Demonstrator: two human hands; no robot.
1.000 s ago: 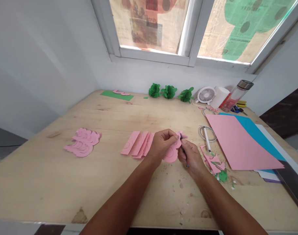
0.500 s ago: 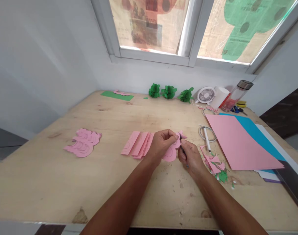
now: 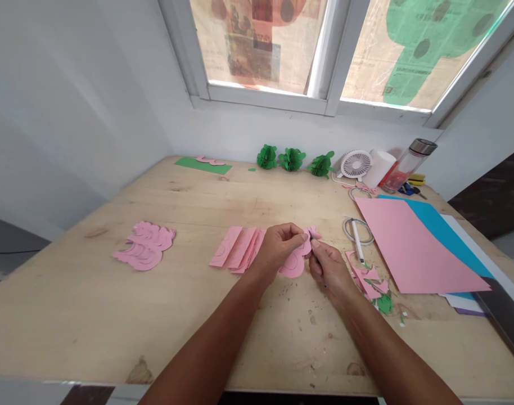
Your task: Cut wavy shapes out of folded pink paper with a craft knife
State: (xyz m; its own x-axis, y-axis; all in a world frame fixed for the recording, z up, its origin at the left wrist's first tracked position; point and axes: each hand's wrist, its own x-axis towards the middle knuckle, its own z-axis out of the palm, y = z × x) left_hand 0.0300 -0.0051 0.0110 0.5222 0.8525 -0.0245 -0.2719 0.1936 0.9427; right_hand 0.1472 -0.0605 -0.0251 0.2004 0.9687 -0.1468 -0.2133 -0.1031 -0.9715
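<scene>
1. Pinching the pink paper between thumb and fingers, the left hand is clamped on its upper part, while its rounded lobe shows below, over the table.
2. The right hand is closed around a slim dark tool, probably scissors, its tip at the paper's right-hand edge. The palm hides most of it, so I cannot tell how far any blades stand apart.
3. The paper looks light and fairly stiff, perhaps a folded piece or several layers. It should bend or crease under a hard squeeze, and layers, if there are any, could slide out of line. The narrow points at its far end seem the easiest part to tear.
4. A flat pinch on the broad middle, close to the tool but clear of its edge, would probably steady it best; holding it by the slender tips would leave it floppy.
5. The tool seems rigid and is best held by its handle end. Just beside the left wrist lie pink strips; paper scraps sit near the right forearm.
</scene>
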